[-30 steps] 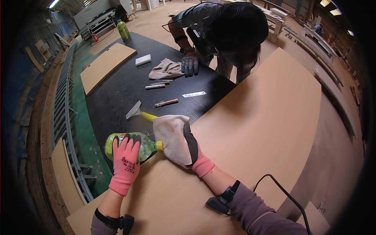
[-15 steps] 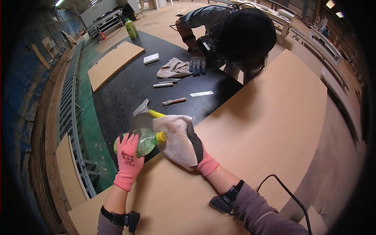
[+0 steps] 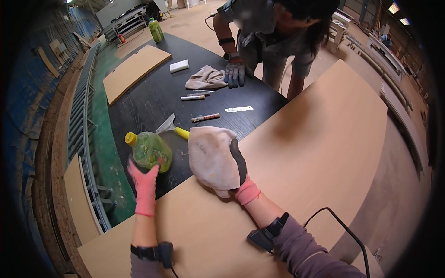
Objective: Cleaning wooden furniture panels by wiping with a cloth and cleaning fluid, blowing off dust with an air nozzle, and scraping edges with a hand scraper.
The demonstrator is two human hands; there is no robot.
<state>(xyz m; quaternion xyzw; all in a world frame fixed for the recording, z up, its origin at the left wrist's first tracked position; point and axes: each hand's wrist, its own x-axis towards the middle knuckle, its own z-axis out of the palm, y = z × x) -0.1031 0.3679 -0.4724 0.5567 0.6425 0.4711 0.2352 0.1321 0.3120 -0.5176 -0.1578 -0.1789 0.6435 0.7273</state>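
Pink-gloved, my left hand (image 3: 145, 183) has thumb and fingers parted around the near side of a yellow-capped plastic bottle (image 3: 152, 150); with its fingertips hidden, I can't tell whether it grips. The bottle looks roughly upright on the black panel (image 3: 134, 111), just left of the yellow-handled scraper (image 3: 169, 126) and nearer me. My right hand (image 3: 239, 164) is clamped on a beige cloth (image 3: 212, 157) that covers the scraper's handle end. I judge the step as placing the bottle one-handed; the next move calls for a settled base. The scraper's blade blocks sliding it rightward. A marker pen (image 3: 205, 117) lies just beyond the scraper; well beyond, a co-worker's gloved hand (image 3: 235, 75) and crumpled rag (image 3: 204, 78) crowd that side.
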